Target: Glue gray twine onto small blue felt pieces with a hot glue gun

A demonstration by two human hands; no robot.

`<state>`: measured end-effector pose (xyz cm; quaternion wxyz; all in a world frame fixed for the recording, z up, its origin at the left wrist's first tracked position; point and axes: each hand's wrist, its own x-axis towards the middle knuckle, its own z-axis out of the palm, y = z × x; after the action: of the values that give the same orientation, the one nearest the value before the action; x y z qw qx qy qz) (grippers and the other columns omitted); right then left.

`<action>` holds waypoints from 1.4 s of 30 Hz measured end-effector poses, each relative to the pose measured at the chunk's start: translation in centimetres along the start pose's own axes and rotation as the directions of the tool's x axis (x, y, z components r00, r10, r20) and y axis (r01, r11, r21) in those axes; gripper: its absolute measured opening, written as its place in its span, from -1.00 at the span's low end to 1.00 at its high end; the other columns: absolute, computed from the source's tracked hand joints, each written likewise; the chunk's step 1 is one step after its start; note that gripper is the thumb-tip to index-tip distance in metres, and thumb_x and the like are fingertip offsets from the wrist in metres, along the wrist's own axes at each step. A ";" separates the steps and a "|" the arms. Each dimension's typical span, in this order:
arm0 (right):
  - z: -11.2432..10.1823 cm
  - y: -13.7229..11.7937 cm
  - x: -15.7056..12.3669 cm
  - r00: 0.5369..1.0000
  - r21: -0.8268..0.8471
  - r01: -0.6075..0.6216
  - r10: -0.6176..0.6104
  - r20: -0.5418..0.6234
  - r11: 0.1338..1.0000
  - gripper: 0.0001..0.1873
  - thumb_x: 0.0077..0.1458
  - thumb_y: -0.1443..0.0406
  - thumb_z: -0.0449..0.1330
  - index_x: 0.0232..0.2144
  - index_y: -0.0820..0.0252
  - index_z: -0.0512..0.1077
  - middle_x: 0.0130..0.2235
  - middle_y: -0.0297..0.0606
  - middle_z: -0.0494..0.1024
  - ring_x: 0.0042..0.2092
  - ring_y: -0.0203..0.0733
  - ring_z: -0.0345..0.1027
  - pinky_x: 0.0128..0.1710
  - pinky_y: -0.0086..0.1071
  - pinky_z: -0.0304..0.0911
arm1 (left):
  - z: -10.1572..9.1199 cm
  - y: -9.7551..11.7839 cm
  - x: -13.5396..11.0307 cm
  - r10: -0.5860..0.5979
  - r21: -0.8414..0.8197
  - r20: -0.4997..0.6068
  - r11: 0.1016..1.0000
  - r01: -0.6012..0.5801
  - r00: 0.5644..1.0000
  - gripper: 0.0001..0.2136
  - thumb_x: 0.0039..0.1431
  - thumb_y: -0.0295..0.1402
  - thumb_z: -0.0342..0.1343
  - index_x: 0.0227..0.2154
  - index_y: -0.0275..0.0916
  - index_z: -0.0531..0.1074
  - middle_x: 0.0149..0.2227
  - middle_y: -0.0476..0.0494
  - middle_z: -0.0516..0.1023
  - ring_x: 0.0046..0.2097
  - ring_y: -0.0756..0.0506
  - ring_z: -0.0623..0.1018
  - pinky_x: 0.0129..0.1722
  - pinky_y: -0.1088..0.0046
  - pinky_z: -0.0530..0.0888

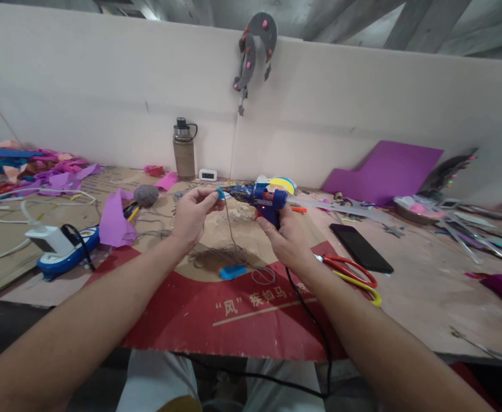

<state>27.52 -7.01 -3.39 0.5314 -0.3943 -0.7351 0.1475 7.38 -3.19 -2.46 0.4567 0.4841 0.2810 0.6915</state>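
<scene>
My right hand [286,234] is wrapped round the grip of a blue hot glue gun [270,200], whose nozzle points left. Glue residue coats its front end, and a black cord hangs from the handle. Close to the nozzle, my left hand [194,214] pinches a small blue felt piece [220,194] between thumb and fingers. Grey yarn [228,220] runs down from that piece to a loose tangle on the board. Below lies another blue felt piece [232,272]. Whether the nozzle touches the held felt, I cannot tell.
Red-and-yellow-handled scissors [354,274] and a black phone [360,247] lie at right. A blue power strip [68,252], grey yarn ball [146,195] and purple felt [117,220] sit left. Behind stands a bottle [184,151]. Felt scraps [58,171] pile up far left.
</scene>
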 end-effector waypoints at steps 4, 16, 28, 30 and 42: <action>0.0 -0.2 0.0 1.000 0.006 -0.021 0.021 0.014 1.000 -0.66 0.18 0.19 0.10 0.01 0.07 0.30 -0.08 -0.12 0.52 -0.07 0.01 0.40 0.01 0.01 0.29 | 0.1 0.1 0.0 -0.008 -0.002 -0.004 1.000 0.008 1.000 -0.83 -0.08 -0.34 0.32 -0.45 -0.30 0.47 -0.49 -0.06 0.54 -0.43 0.00 0.54 -0.33 0.41 0.49; 0.1 0.2 -0.1 1.000 -0.016 0.018 -0.018 -0.008 1.000 -0.62 0.19 0.18 0.12 0.06 0.07 0.27 -0.01 -0.12 0.49 -0.02 -0.02 0.37 0.05 -0.01 0.25 | 0.1 -0.3 -0.2 -0.017 0.028 0.020 0.999 0.017 1.000 -0.83 -0.07 -0.33 0.31 -0.46 -0.29 0.48 -0.49 -0.06 0.54 -0.45 -0.01 0.55 -0.35 0.41 0.50; 0.0 -0.1 -0.1 0.999 -0.027 0.018 -0.019 -0.033 0.999 -0.68 0.19 0.19 0.11 -0.02 0.11 0.29 -0.14 -0.15 0.52 -0.14 -0.05 0.39 -0.06 -0.07 0.31 | 0.1 0.0 0.0 -0.003 -0.041 -0.010 0.999 0.002 1.000 -0.81 -0.10 -0.33 0.34 -0.45 -0.30 0.48 -0.49 -0.05 0.54 -0.44 0.01 0.55 -0.34 0.44 0.51; 0.1 -0.1 -0.1 0.999 -0.018 0.019 -0.020 -0.034 1.000 -0.69 0.19 0.19 0.11 -0.02 0.09 0.28 -0.14 -0.15 0.52 -0.14 -0.05 0.40 -0.05 -0.06 0.31 | 0.2 0.1 0.0 -0.009 -0.046 -0.018 0.999 0.008 1.000 -0.81 -0.11 -0.33 0.34 -0.45 -0.30 0.48 -0.49 -0.05 0.54 -0.44 0.01 0.55 -0.34 0.44 0.51; 0.0 -0.3 -0.1 0.999 -0.053 0.036 -0.038 -0.029 0.998 -0.65 0.18 0.20 0.12 0.01 0.14 0.30 -0.05 -0.07 0.50 -0.03 0.00 0.38 0.03 -0.02 0.27 | 0.3 0.2 -0.2 -0.014 -0.053 0.012 0.998 0.014 1.000 -0.83 -0.08 -0.35 0.32 -0.44 -0.31 0.49 -0.50 -0.06 0.55 -0.44 0.01 0.55 -0.35 0.45 0.51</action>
<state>27.35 -7.29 -3.27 0.5346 -0.3964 -0.7378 0.1125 7.63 -3.47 -2.30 0.4760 0.4739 0.2630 0.6926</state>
